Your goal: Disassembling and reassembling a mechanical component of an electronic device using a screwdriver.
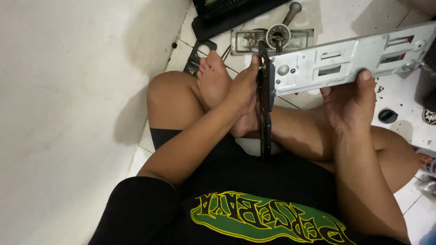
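I sit cross-legged on a tiled floor. My right hand (349,102) grips the lower edge of a long silver metal bracket plate (345,61) with rectangular cut-outs, held roughly level over my knees. My left hand (243,88) pinches the plate's left end, where a dark narrow metal strip (265,118) stands on edge and runs down toward my lap. My fingertips press at the joint between strip and plate, near a small screw.
A white wall fills the left. On the floor ahead lie a flat metal part (247,41) with a round fitting (278,34), a tool handle (291,11) and a black device (227,13). A small black round cap (387,116) lies at right.
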